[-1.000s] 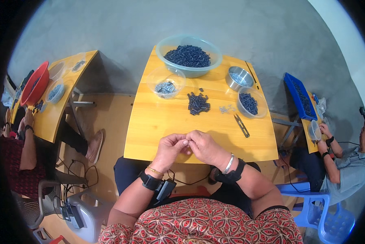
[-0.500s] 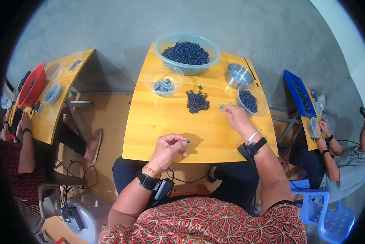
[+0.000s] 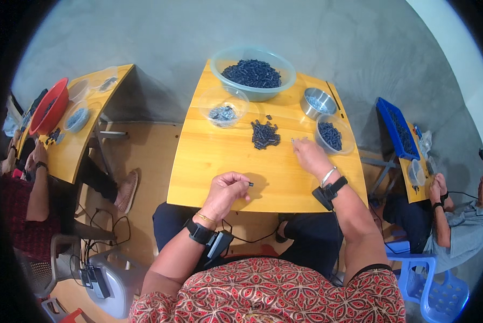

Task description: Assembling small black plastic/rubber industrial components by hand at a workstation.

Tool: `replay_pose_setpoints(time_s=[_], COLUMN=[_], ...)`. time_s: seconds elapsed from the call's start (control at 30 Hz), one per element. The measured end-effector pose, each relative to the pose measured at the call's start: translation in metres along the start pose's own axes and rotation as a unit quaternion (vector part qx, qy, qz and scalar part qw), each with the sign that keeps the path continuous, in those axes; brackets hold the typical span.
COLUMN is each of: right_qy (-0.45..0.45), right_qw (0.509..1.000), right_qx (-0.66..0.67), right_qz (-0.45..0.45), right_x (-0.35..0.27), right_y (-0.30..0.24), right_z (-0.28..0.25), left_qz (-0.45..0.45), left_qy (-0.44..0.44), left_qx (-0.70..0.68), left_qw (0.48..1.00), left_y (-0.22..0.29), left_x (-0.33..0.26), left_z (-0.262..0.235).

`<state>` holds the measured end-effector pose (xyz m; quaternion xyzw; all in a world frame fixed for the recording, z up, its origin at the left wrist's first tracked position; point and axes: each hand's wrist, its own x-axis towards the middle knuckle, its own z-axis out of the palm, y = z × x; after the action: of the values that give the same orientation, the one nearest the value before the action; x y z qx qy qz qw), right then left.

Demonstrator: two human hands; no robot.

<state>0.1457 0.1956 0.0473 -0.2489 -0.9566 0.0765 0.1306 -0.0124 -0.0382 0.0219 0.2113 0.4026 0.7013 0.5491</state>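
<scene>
My left hand (image 3: 228, 191) hovers over the near part of the yellow wooden table (image 3: 214, 161), pinching a small dark part (image 3: 251, 184) between thumb and fingers. My right hand (image 3: 307, 154) is stretched out to the right side of the table, fingertips closed on a tiny light piece (image 3: 293, 141), just left of a clear bowl of dark parts (image 3: 333, 135). A loose pile of dark parts (image 3: 264, 134) lies in the table's middle, between the two hands and further away.
At the table's far edge stand a large clear bowl of dark parts (image 3: 252, 75), a small clear bowl (image 3: 223, 106) and a steel bowl (image 3: 316, 102). People sit at side tables, left with a red bowl (image 3: 50, 105), right with a blue tray (image 3: 395, 126).
My hands, together at the near edge a second ago, have separated. The right hand reached out toward the right-hand bowl; the left stayed near, holding the small dark part.
</scene>
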Motion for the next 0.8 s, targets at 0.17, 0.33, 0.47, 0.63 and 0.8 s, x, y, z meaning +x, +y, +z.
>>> replay_pose_setpoints(time_s=[0.17,0.33,0.47,0.63,0.8], right_qy=[0.024,0.007,0.023,0.035,0.053], right_qw=[0.972,0.947,0.952,0.956,0.959], right_qx=[0.233,0.32,0.293,0.27,0.25], right_qz=[0.016,-0.017,-0.087,-0.11,-0.123], right_x=[-0.03,-0.057,-0.065,-0.07,-0.074], right_y=[-0.072,-0.139,-0.159,-0.173,-0.182], right_z=[-0.03,-0.069,-0.083,-0.087,-0.088], left_qz=[-0.027,-0.003,0.01,0.003,-0.007], left_qy=[-0.008,-0.069,-0.09,-0.098,-0.106], left_qx=[-0.063,-0.104,-0.125,-0.16,-0.196], left_qw=[0.998,0.992,0.988,0.982,0.975], left_y=[0.004,0.015,0.018,0.02,0.023], left_x=[-0.009,-0.028,-0.04,-0.052,-0.058], left_z=[0.007,0.023,0.028,0.031,0.032])
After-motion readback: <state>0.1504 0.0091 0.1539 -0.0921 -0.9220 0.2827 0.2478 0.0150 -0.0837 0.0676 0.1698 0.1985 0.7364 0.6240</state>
